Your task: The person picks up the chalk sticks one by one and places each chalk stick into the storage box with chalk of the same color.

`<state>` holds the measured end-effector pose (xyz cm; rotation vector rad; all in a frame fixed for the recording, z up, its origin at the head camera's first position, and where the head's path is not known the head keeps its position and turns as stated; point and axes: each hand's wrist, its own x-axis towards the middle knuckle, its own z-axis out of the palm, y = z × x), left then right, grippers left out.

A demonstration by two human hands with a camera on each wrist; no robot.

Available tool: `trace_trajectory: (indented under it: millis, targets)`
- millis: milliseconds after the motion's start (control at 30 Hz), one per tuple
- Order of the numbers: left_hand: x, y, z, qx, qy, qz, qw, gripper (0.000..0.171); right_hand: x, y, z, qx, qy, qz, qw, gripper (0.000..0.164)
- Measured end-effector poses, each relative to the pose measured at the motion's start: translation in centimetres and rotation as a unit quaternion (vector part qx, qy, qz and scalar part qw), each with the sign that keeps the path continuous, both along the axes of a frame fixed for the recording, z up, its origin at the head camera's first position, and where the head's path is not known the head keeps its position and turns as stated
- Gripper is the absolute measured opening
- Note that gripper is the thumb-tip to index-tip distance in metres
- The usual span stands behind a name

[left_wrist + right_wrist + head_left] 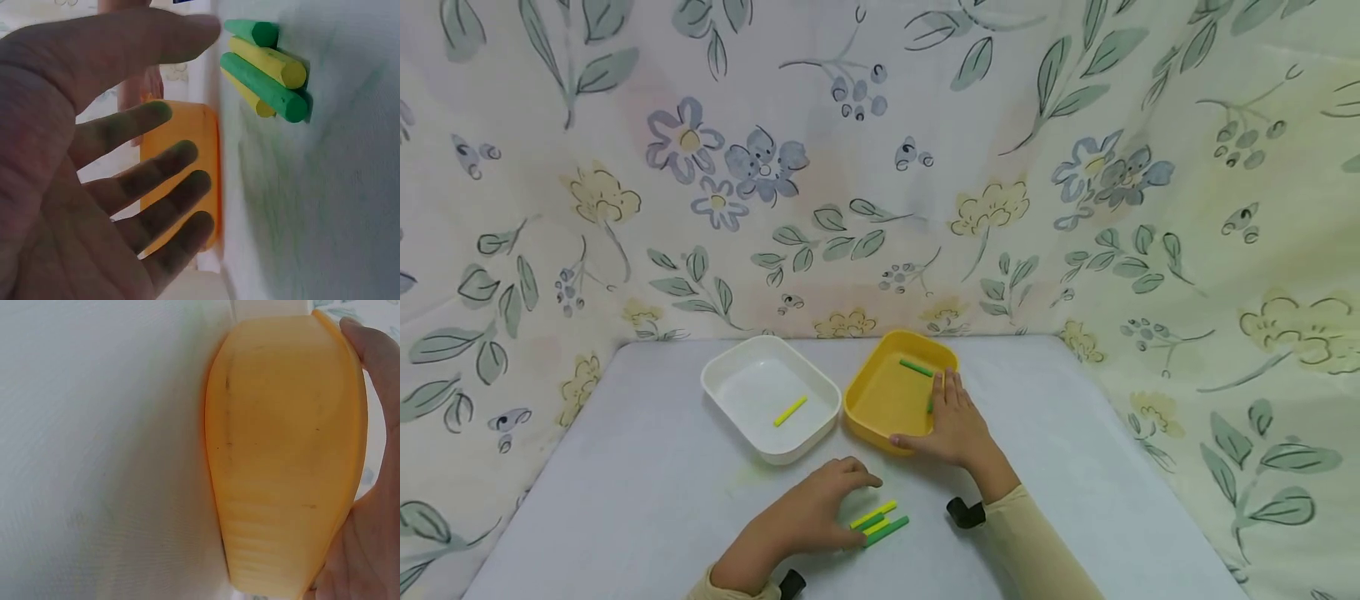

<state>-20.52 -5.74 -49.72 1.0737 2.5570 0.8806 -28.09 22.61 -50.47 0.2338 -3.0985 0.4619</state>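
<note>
My left hand [811, 510] hovers just beside a small pile of chalk sticks, with thumb and fingers spread apart and nothing held. In the left wrist view, green chalk [265, 87] and yellow chalk [275, 64] lie side by side past the thumb tip. My right hand [958, 429] rests over the right side of the yellow tray [880, 432], fingers extended across the rim and thumb at the near edge. Inside that tray lies a green chalk stick [916, 367]; another is partly hidden by the fingers. The right wrist view shows the tray's outer wall [281, 437] beside the palm.
To the left of the yellow tray stands a white tray [737, 400] with one yellow chalk stick [791, 411] in it. Both sit on a white-covered table [647, 475]. A floral curtain [850, 283] hangs behind. Faint green chalk smears mark the cloth.
</note>
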Motion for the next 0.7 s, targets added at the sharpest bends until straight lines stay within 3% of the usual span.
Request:
trace_trajectory:
  millis: [200,367,700]
  targets:
    - [0.0,0.3,-0.2,-0.050,-0.035,-0.037,0.9975,0.083,0.0,0.0,-0.1,0.008,-0.003,-0.002,1.000,0.150]
    - [-0.2,0.9,-0.5,-0.070,-0.049,-0.047,0.9952,0.088,0.1,0.1,-0.2,-0.001,-0.006,-0.004,1.000,0.150]
    - [-0.4,2.0,-0.7,-0.091,-0.034,-0.061,0.9934,0.093,-0.1,-0.1,-0.4,-0.002,0.002,-0.002,1.000,0.151]
